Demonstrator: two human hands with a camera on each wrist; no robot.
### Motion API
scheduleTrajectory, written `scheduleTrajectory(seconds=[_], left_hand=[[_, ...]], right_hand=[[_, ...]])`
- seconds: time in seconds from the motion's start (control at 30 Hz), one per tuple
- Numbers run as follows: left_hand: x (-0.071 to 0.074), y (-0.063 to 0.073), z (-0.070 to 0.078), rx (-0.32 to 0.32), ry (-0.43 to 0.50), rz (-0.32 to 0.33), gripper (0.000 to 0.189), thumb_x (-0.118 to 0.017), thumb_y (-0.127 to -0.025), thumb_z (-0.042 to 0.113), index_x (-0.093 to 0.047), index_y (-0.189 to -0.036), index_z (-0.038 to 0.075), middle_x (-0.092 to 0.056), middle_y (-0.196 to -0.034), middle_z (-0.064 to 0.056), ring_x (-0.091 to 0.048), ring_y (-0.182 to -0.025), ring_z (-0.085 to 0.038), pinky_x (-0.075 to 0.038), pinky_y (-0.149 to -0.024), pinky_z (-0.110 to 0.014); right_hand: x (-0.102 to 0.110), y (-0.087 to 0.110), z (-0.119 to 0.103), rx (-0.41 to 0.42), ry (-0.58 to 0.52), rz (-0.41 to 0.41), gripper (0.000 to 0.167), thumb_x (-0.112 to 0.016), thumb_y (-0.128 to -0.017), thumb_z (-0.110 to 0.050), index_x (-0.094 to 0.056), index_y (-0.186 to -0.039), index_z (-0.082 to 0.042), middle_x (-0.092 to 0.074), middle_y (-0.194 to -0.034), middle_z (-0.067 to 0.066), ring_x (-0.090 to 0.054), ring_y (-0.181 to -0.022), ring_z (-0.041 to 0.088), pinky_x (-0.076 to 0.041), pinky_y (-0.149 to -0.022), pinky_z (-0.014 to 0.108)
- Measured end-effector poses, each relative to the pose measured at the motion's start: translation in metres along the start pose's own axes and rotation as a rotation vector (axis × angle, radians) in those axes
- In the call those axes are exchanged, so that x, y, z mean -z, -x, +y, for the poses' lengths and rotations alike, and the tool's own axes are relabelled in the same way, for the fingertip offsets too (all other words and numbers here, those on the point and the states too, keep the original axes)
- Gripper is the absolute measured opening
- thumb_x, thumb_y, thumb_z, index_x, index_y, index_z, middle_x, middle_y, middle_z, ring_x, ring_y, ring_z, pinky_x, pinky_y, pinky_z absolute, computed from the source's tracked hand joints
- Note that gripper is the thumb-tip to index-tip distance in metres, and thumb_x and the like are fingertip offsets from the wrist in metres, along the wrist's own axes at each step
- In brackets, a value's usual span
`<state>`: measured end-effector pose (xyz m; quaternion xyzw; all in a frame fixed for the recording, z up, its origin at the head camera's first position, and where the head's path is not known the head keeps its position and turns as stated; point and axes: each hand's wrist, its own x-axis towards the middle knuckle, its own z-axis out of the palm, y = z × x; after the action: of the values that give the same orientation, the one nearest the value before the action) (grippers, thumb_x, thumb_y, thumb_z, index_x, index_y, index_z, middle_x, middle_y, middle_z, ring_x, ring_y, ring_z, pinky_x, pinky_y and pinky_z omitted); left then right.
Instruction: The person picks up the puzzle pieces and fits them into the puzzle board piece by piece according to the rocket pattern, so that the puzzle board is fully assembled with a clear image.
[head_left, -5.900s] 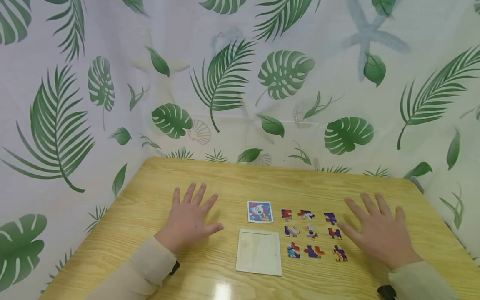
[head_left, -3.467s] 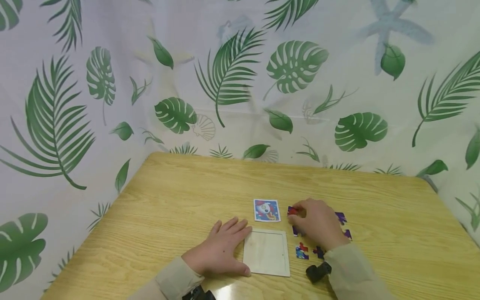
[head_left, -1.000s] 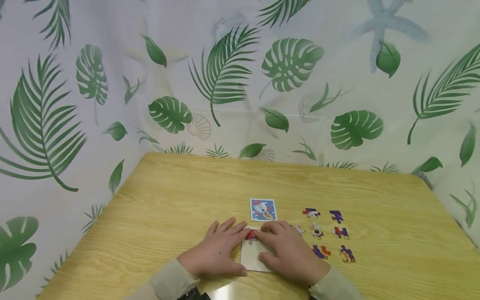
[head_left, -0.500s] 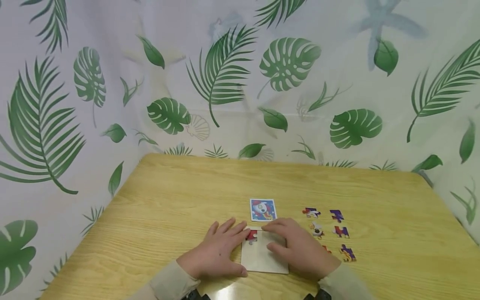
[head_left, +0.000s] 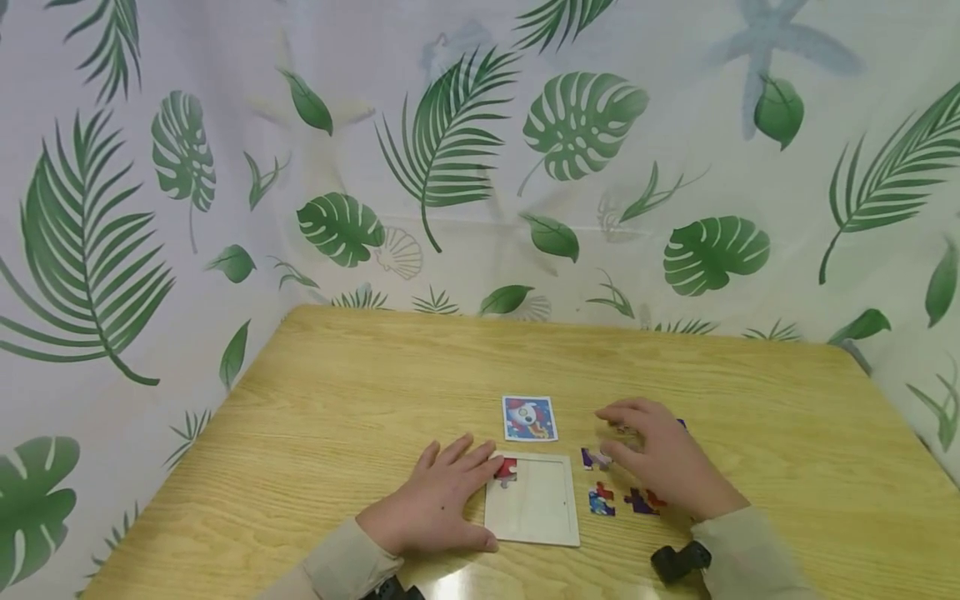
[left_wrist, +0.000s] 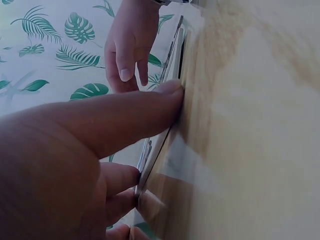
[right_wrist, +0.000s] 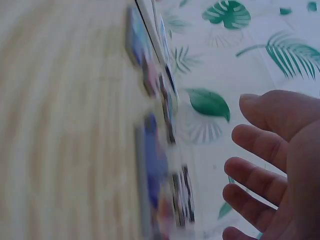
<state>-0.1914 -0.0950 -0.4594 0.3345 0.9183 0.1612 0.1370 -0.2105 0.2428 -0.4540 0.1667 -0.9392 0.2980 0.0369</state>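
Observation:
Along the left edge of a pale wooden puzzle tray [head_left: 532, 510] rests my left hand [head_left: 435, 504], fingers straight, with fingertips at the tray's upper left corner and the thumb near its lower left. Inside that corner lies a red jigsaw piece [head_left: 507, 471]. To the right, my right hand [head_left: 663, 457] is over the loose jigsaw pieces, fingers apart and loosely bent, with nothing between them in the right wrist view. It hides several pieces. A purple-and-white piece [head_left: 591, 459] shows by its thumb; a blue-and-red piece [head_left: 602, 500] and a purple piece [head_left: 639, 501] lie nearer me.
Behind the tray lies a small square picture card [head_left: 529, 418] with a white rocket-like figure on blue. Everything is on a wood-grain table [head_left: 360, 375]. A leaf-print cloth [head_left: 465, 167] hangs behind and to the left.
My right hand took the red piece from the table, set it in the tray's upper left corner, then moved right, back over the loose pieces. My left hand came to the tray and stays there.

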Motion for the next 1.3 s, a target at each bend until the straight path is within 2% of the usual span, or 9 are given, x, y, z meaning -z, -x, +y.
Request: scheduleTrajectory(seconds=[0.23,0.43,0.77,0.97,1.3], left_hand=[[-0.001,0.000,0.000,-0.003,0.012,-0.001,0.098,-0.071,-0.083,0.066,-0.032,-0.161,0.021,-0.019,-0.167,0.003,-0.010,-0.154,-0.029,-0.008,-0.117,-0.065],[-0.002,-0.001,-0.004,-0.011,0.009,-0.009,0.098,-0.070,-0.083,0.065,-0.030,-0.161,0.021,-0.017,-0.168,0.003,-0.007,-0.154,-0.029,-0.006,-0.117,-0.065],[-0.003,0.000,-0.004,-0.017,0.018,-0.017,0.098,-0.070,-0.084,0.065,-0.029,-0.162,0.021,-0.016,-0.168,0.002,-0.006,-0.154,-0.030,-0.004,-0.117,-0.065],[-0.001,0.000,-0.003,-0.008,0.023,-0.022,0.098,-0.070,-0.084,0.065,-0.030,-0.162,0.021,-0.016,-0.168,0.002,-0.007,-0.154,-0.029,-0.004,-0.117,-0.064],[-0.001,-0.001,-0.004,-0.009,0.019,-0.019,0.098,-0.070,-0.084,0.066,-0.031,-0.161,0.021,-0.017,-0.168,0.003,-0.007,-0.154,-0.029,-0.007,-0.117,-0.065]], right_hand=[[0.019,0.002,0.033,-0.065,0.029,0.049,0.044,-0.065,-0.100,-0.032,-0.063,-0.137,-0.007,-0.047,-0.145,0.023,-0.037,-0.132,0.052,-0.033,-0.099,0.072],[0.019,0.002,0.050,-0.118,0.032,0.042,0.045,-0.064,-0.101,-0.030,-0.061,-0.139,-0.006,-0.038,-0.150,0.031,-0.031,-0.135,0.058,-0.029,-0.101,0.075],[0.011,0.001,0.049,-0.111,0.059,-0.003,0.044,-0.061,-0.102,-0.033,-0.064,-0.137,-0.007,-0.040,-0.148,0.034,-0.039,-0.129,0.058,-0.034,-0.098,0.073],[0.007,0.001,0.053,-0.114,0.086,0.008,0.037,-0.065,-0.100,-0.027,-0.068,-0.132,-0.008,-0.042,-0.146,0.033,-0.039,-0.128,0.057,-0.034,-0.099,0.073],[0.004,-0.003,0.050,-0.156,0.103,0.046,0.034,-0.068,-0.098,-0.028,-0.071,-0.125,-0.009,-0.045,-0.146,0.030,-0.039,-0.130,0.055,-0.031,-0.102,0.072]])
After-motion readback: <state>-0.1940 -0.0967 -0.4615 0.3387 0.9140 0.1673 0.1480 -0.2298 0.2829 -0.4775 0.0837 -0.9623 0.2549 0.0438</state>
